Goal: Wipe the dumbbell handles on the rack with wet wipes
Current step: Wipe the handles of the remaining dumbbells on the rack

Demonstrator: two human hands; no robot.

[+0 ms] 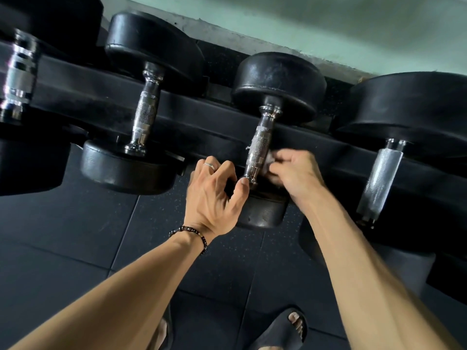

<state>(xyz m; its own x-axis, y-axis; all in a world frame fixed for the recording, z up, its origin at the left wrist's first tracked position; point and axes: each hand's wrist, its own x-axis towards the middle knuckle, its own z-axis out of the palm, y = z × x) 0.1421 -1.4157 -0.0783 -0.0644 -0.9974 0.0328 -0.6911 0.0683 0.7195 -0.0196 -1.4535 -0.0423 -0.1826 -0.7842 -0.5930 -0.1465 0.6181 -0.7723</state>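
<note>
Dumbbell handle, chrome steel with knurled bands (257,147), sits centre frame on the long black rack rail (83,97), between its black round rubber upper head (278,79) and lower head (262,210). We have the right hand (295,170) curled around a crumpled white wet wipe (270,164), pressing it against the right side of the handle near its lower end; most of the wipe is hidden by the fingers. Our left hand (214,193) grips the lower head's top edge, thumb tip just beside the chrome collar, fingers curled over the rim; it looks like a brace.

Step in hand, as we judge it: wiping this handle. To do it well we should wrap the wipe right round the bar, not just one side, and run it along the whole length, collar to collar. Knurling traps grime, so twist while sliding. The left-hand brace should stop the dumbbell rolling on the rail. The upper stretch of the handle is uncovered right now, likely still to do.

Other handles: a slim chrome knurled handle (146,109) left of centre, a thick matte silver handle (379,178) at right, a blurred chrome handle (17,77) at far left. Whether those are clean we cannot tell. Dark speckled rubber floor tiles (75,223) below.
</note>
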